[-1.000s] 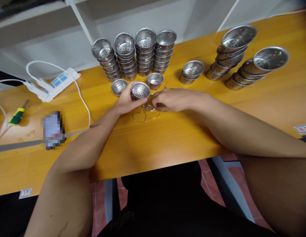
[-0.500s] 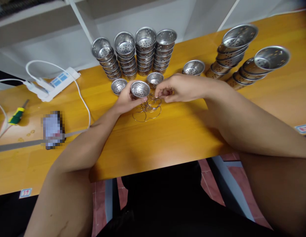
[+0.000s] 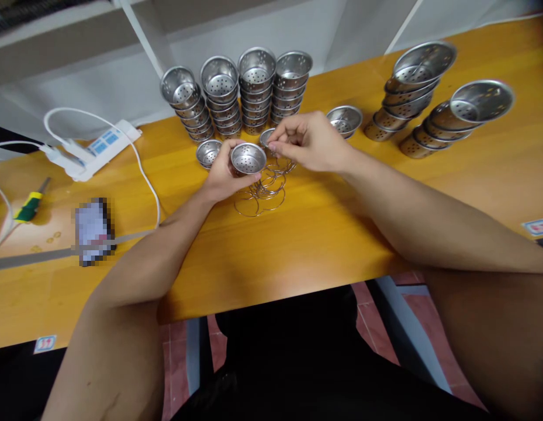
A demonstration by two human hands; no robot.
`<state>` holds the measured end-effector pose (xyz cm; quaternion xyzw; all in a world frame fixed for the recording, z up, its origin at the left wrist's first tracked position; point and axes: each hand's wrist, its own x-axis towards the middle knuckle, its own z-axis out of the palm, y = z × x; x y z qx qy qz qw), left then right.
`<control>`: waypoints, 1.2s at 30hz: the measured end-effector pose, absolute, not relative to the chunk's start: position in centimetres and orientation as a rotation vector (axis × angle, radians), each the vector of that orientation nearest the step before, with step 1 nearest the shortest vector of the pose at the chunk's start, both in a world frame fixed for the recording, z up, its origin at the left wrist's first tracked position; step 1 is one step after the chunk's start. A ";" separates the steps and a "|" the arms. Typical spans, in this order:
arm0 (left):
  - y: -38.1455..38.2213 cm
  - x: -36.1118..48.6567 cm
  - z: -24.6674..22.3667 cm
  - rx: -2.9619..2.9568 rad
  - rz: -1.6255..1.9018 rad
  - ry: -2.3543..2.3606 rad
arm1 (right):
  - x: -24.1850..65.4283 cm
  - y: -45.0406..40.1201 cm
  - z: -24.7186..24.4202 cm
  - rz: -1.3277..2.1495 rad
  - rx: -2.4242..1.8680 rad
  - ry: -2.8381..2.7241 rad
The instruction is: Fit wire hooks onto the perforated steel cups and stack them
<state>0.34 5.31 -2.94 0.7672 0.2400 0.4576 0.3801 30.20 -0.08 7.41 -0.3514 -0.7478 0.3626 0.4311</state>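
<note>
My left hand (image 3: pixel 222 177) is wrapped round a perforated metal cup (image 3: pixel 248 159), which is upright with its opening facing up. Thin wire rings (image 3: pixel 260 196) lie in a loose heap on the table just right of and below that cup. Over the heap's upper right, my right hand (image 3: pixel 275 146) has thumb and fingertips pinched on a wire ring (image 3: pixel 286 165). Behind those fingertips stands another small cup (image 3: pixel 266 138), partly hidden. One more cup (image 3: pixel 208 153) sits to the left of my left hand.
Several stacks of perforated cups (image 3: pixel 219 82) stand along the back. Two leaning stacks (image 3: pixel 424 70) and a low cup (image 3: pixel 345 121) are at the right. On the left lie a power strip (image 3: pixel 107 146) with white cables, a blurred-out phone (image 3: pixel 94 231) and a green-yellow tool (image 3: pixel 29 206).
My right hand has moved up and slightly left, raising a wire ring at the heap's upper right. My left hand and its cup have stayed almost in place.
</note>
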 end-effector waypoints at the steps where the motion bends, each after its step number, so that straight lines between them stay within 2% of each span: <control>1: 5.3 0.3 -2.8 1.980 1.170 0.623 | 29.8 0.0 7.0 0.886 -0.881 -1.854; 11: 4.8 0.8 -2.4 2.043 1.204 0.651 | 27.7 -0.6 5.2 0.708 -0.944 -1.836; 23: 4.0 1.5 -3.0 2.135 1.134 0.549 | 27.7 -0.5 4.7 0.649 -1.013 -1.864; 36: 2.2 1.8 -0.8 2.223 1.113 0.724 | 25.6 -0.5 4.2 0.765 -0.994 -1.739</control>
